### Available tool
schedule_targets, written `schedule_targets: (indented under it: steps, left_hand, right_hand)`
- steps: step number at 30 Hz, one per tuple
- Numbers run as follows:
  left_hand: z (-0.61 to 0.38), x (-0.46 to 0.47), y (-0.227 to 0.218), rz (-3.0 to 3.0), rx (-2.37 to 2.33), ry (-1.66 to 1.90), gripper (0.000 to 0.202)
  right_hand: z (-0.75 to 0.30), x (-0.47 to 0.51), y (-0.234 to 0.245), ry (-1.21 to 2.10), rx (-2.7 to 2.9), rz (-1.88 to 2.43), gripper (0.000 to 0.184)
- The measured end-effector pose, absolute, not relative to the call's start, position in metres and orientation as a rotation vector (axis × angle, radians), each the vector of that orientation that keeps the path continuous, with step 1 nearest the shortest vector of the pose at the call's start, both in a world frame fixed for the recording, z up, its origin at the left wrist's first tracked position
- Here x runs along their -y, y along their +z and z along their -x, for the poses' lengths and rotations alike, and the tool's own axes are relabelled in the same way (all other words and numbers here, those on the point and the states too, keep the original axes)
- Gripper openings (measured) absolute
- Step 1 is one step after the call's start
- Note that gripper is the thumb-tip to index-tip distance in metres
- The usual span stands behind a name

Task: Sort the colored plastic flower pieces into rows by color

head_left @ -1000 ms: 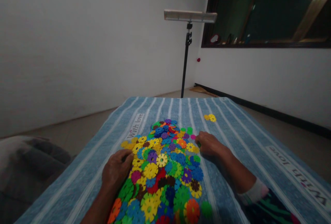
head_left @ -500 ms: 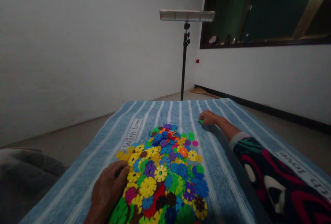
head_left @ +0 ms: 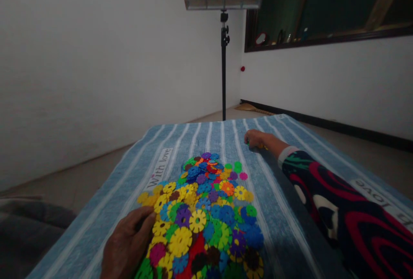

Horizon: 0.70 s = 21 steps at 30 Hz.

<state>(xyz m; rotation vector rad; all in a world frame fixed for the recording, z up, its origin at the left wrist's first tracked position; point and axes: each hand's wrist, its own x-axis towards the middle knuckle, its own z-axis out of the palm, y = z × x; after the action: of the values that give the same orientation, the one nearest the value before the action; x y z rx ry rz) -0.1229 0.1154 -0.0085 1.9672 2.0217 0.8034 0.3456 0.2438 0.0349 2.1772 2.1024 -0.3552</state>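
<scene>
A pile of snowflake discs [head_left: 206,210] in yellow, blue, green, purple, red and orange is seen spread over the near middle of a blue striped towel [head_left: 200,135], on which the lettering "With love" [head_left: 160,168] is printed just left of the pile's far end. The left hand [head_left: 127,244] is laid palm down at the pile's near left edge, its fingers loosely bent and spread, with the fingertips touching yellow discs there; nothing is gripped by it. The right hand [head_left: 256,138] is stretched out well beyond the pile, to its far right, and is rested on the towel with the fingers curled downward. A green speck [head_left: 248,142] is visible at its fingertips and a trace of yellow shows beneath it, but whether a disc is pinched there cannot be told. The arm is covered by a patterned sleeve [head_left: 338,214] of black, red and green. A pink disc [head_left: 243,176] and two green discs [head_left: 238,166] are scattered just off the pile's far right edge, between the pile and the right hand. Beyond the towel a light panel [head_left: 222,1] is mounted on a black stand [head_left: 223,77] on the floor, beside a dark window [head_left: 322,4].
</scene>
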Motion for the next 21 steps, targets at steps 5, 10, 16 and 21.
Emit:
schedule_targets:
  steps: [5, 10, 16, 21]
  left_hand:
    - [0.125, -0.116, -0.011, -2.027, -2.008, 0.839, 0.041]
    - [0.124, -0.113, -0.007, -2.033, -2.001, 0.844, 0.039]
    - [0.125, -0.114, -0.008, -2.052, -2.006, 0.819, 0.037]
    - [0.125, -0.113, -0.009, -2.022, -1.996, 0.816, 0.040]
  right_hand:
    - [-0.347, -0.245, 0.036, -0.336, -2.103, -2.147, 0.041]
    - [-0.346, -0.246, 0.039, -0.323, -2.108, -2.138, 0.045]
    - [-0.351, -0.248, 0.042, -0.337, -2.133, -2.141, 0.048]
    - [-0.356, -0.245, 0.047, -0.342, -2.145, -2.154, 0.051]
